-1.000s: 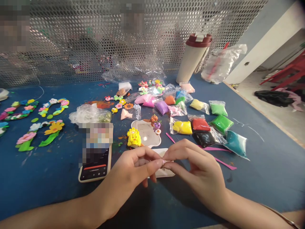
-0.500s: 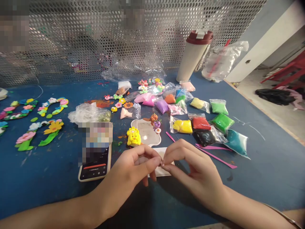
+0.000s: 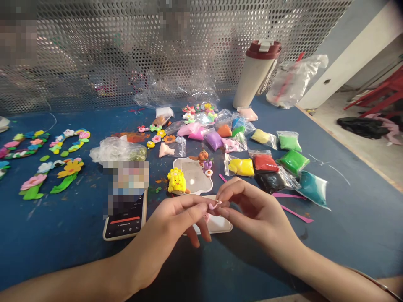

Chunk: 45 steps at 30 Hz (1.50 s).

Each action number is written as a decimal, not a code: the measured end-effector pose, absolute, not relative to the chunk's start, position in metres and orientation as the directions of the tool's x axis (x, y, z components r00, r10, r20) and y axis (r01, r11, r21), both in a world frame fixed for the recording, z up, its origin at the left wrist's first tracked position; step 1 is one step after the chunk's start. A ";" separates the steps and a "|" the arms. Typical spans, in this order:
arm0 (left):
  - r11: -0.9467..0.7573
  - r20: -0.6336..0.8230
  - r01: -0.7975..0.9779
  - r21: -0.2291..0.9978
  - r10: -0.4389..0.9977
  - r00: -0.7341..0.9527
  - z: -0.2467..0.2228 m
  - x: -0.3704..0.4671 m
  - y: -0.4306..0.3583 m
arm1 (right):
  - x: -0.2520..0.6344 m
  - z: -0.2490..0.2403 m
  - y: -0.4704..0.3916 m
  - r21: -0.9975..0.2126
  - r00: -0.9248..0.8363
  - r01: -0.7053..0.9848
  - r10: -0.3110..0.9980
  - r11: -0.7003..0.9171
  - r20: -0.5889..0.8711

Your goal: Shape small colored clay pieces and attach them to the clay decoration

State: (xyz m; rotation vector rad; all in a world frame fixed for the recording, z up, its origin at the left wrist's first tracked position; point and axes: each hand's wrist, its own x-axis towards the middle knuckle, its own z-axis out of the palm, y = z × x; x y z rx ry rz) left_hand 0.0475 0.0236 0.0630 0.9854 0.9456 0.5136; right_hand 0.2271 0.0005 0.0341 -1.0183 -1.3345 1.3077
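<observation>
In the head view, the left hand (image 3: 185, 216) and the right hand (image 3: 255, 209) met over a white tray (image 3: 220, 226), with a small curled pink piece (image 3: 214, 206) at their fingertips, above the tray's far part. The left thumb and forefinger were clamped on the piece, while the other fingers of that hand hung lower, spread a little. The right thumb and forefinger came up to the piece's right end; whether they pinched it or only touched it could not be told. Another pink bit (image 3: 206, 217) showed below the left fingertips, partly hidden. Just beyond the tray lay a white-rimmed plaque (image 3: 197, 176), with a yellow figure (image 3: 176, 181) at its left edge and a pumpkin (image 3: 203, 155) at its top right. To the left of the left hand was a phone (image 3: 126, 224), its upper part blurred. Past the right hand lay pink tools (image 3: 298, 214), with yellow (image 3: 244, 167), red (image 3: 266, 162), black (image 3: 270, 182), green (image 3: 294, 162) and teal packets (image 3: 312, 188) near them. A tumbler (image 3: 255, 77) stood farther back, by a perforated metal screen (image 3: 201, 46), all on a blue table (image 3: 355, 226).
</observation>
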 end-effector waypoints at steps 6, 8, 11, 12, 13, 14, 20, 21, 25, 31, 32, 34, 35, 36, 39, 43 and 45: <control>0.483 -0.413 0.023 0.875 0.722 0.555 0.062 0.046 0.023 | 0.227 0.032 -0.001 -0.972 -0.134 0.110 0.972 0.209 0.194; 0.473 -0.420 0.056 0.879 0.714 0.561 0.062 0.046 0.023 | 0.227 0.031 -0.002 -0.956 -0.147 0.149 0.961 0.254 0.232; 0.474 -0.455 0.112 0.874 0.715 0.530 0.062 0.048 0.024 | 0.227 0.031 -0.002 -0.926 -0.177 0.205 0.942 0.317 0.284; 0.475 -0.461 0.117 0.872 0.719 0.520 0.061 0.048 0.025 | 0.226 0.031 -0.002 -0.918 -0.187 0.220 0.938 0.331 0.294; 0.476 -0.465 0.119 0.871 0.723 0.510 0.060 0.048 0.025 | 0.226 0.031 -0.002 -0.912 -0.193 0.232 0.935 0.339 0.299; 0.476 -0.465 0.118 0.872 0.728 0.504 0.059 0.048 0.026 | 0.226 0.031 -0.002 -0.909 -0.196 0.239 0.934 0.341 0.299; 0.447 -0.443 0.122 0.886 0.741 0.504 0.054 0.046 0.027 | 0.226 0.030 -0.004 -0.925 -0.188 0.204 0.940 0.320 0.283; 0.444 -0.442 0.124 0.887 0.741 0.505 0.054 0.046 0.026 | 0.226 0.029 -0.005 -0.926 -0.188 0.202 0.941 0.318 0.282; 0.446 -0.444 0.125 0.886 0.741 0.504 0.055 0.046 0.024 | 0.226 0.026 -0.007 -0.928 -0.190 0.214 0.945 0.306 0.267; 0.445 -0.435 0.118 0.888 0.727 0.531 0.055 0.048 0.025 | 0.225 0.026 -0.006 -0.926 -0.209 0.241 0.948 0.289 0.242; 0.446 -0.431 0.112 0.888 0.724 0.538 0.055 0.048 0.025 | 0.225 0.027 -0.006 -0.926 -0.202 0.241 0.948 0.290 0.245; 0.449 -0.429 0.106 0.887 0.719 0.547 0.056 0.048 0.025 | 0.225 0.030 -0.006 -0.920 -0.179 0.249 0.948 0.301 0.262; 0.453 -0.432 0.106 0.885 0.717 0.547 0.056 0.048 0.025 | 0.225 0.032 -0.005 -0.913 -0.165 0.258 0.946 0.315 0.280; 0.456 -0.435 0.106 0.884 0.715 0.547 0.056 0.047 0.025 | 0.225 0.033 -0.005 -0.904 -0.151 0.265 0.941 0.335 0.304; 0.464 -0.444 0.112 0.879 0.708 0.549 0.057 0.046 0.024 | 0.226 0.035 -0.005 -0.874 -0.116 0.267 0.914 0.405 0.388; 0.463 -0.442 0.113 0.879 0.703 0.557 0.056 0.046 0.024 | 0.227 0.036 -0.004 -0.859 -0.100 0.276 0.902 0.430 0.419; 0.468 -0.443 0.109 0.877 0.702 0.558 0.055 0.047 0.024 | 0.226 0.036 -0.004 -0.856 -0.097 0.278 0.899 0.436 0.427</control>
